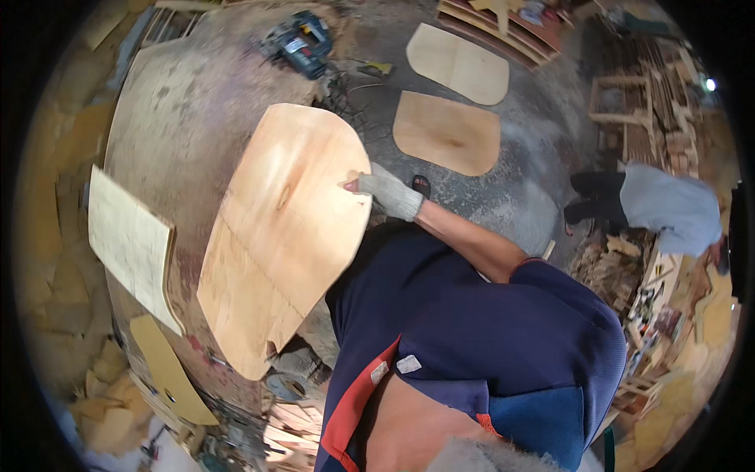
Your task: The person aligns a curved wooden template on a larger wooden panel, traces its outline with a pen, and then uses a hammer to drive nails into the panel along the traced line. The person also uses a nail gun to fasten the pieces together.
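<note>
A pale plywood panel (287, 204) with rounded corners and a brown knot is held tilted in front of me, above the worktable. My right hand (391, 195), in a grey knit glove, is closed on its right edge; the bare thumb tip lies on the top face, and the fingers underneath are hidden. At the near lower end, my left hand (300, 365), also gloved, is closed at the panel's edge, partly hidden by it. Left of the panel, a curved plywood piece (130, 244) rests on the worktable (169, 118).
A blue and black jigsaw (303, 46) lies at the table's far end. Two rounded panels, one pale (458, 64) and one browner (447, 134), lie on the grey floor. A tan strip (173, 374) sits near left. Another person (668, 206) bends by wood scraps at right.
</note>
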A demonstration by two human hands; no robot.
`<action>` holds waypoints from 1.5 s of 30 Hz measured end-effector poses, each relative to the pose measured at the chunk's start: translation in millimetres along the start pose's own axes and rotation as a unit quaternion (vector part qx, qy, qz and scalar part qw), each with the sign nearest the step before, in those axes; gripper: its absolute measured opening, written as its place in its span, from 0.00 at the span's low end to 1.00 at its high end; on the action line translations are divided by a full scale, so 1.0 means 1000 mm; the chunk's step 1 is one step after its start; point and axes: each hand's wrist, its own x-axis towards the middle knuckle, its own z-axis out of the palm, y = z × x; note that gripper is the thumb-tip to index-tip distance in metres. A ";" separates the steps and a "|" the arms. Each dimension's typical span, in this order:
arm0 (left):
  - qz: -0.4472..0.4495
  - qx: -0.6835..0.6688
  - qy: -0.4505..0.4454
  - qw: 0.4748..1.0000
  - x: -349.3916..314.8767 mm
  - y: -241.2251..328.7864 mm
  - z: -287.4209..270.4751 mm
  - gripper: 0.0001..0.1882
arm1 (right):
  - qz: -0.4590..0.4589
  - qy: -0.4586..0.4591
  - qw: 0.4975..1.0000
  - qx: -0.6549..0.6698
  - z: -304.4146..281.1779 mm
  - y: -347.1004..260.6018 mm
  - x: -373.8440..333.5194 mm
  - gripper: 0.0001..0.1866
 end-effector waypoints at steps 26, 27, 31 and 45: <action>-0.401 0.196 -0.433 0.783 -0.146 -0.301 0.302 0.17 | -0.337 0.522 0.762 0.183 -0.390 -0.065 -0.305 0.24; -0.446 0.211 -0.410 0.767 -0.128 -0.315 0.285 0.19 | -0.311 0.524 0.772 0.181 -0.420 -0.038 -0.297 0.23; -0.449 0.408 -0.241 0.758 -0.052 -0.344 0.214 0.24 | 0.100 0.659 0.744 -0.041 -0.481 0.091 -0.301 0.21; -0.334 0.327 0.145 0.872 0.051 -0.284 -0.141 0.23 | 0.270 0.088 0.725 -0.628 -0.419 0.087 -0.139 0.25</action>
